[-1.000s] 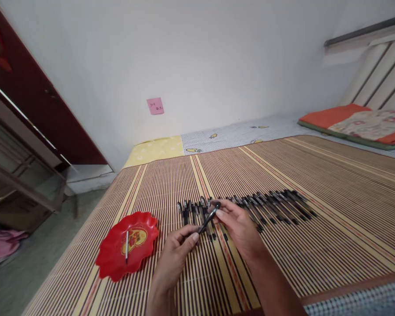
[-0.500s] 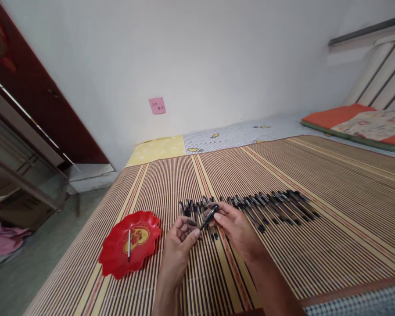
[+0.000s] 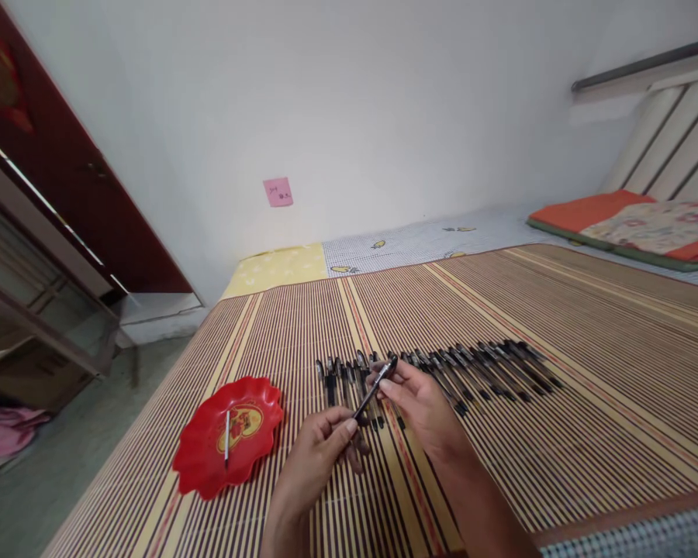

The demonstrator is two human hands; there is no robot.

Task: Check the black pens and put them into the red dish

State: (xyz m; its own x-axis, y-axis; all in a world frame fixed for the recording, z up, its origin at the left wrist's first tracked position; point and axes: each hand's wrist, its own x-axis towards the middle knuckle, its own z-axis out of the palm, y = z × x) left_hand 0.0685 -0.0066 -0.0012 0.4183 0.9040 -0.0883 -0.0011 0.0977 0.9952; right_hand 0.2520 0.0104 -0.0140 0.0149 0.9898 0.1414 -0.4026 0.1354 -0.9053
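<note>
A black capped pen (image 3: 371, 397) is held slantwise between my two hands, its cap end up and to the right. My left hand (image 3: 319, 446) pinches the lower end between thumb and fingers. At the cap end, my right hand (image 3: 416, 395) is closed with thumb and fingertips on the pen. Behind the hands lies a long row of black capped pens (image 3: 465, 368) on the striped mat (image 3: 587, 418); my hands hide part of it. To the left of my left hand sits a red scalloped plate (image 3: 201, 442) with a thin white pen refill (image 3: 227, 440) in it.
A folded orange and floral quilt (image 3: 593, 213) rests at the far right by a white slatted rail (image 3: 668, 139). Beyond the mat stands a white wall with a pink note (image 3: 278, 192). The bed's left edge drops to a grey floor (image 3: 122, 395).
My hands have drawn slightly apart along the pen, and more of its length now shows between them. The right hand has shifted a little up and right. The view has tilted slightly.
</note>
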